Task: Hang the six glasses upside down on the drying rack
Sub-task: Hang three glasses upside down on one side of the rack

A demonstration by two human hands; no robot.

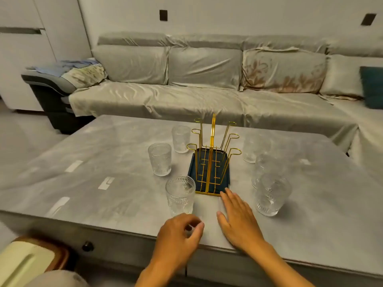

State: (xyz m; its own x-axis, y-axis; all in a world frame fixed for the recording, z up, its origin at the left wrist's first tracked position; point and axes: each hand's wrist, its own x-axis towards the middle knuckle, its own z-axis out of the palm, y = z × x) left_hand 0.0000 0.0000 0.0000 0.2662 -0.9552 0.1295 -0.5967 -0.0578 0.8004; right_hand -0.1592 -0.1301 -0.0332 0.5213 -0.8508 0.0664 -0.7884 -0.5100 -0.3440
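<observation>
A gold wire drying rack [212, 156] on a dark blue tray [193, 175] stands mid-table with its hooks bare. Three clear patterned glasses stand upright to its left: a near one [180, 194], a middle one [160, 159] and a far one [181, 138]. Three more stand upright on the right: near [271, 196], middle [267, 168], far [253, 149]. My left hand [179, 235] hovers just short of the near left glass, fingers curled and holding nothing. My right hand [238, 218] lies flat with fingers spread, its fingertips at the tray's near corner.
The grey table [103, 162] has its front edge under my wrists. A long grey sofa [207, 83] runs behind it. A stool with a pale cushion [29, 262] sits at lower left.
</observation>
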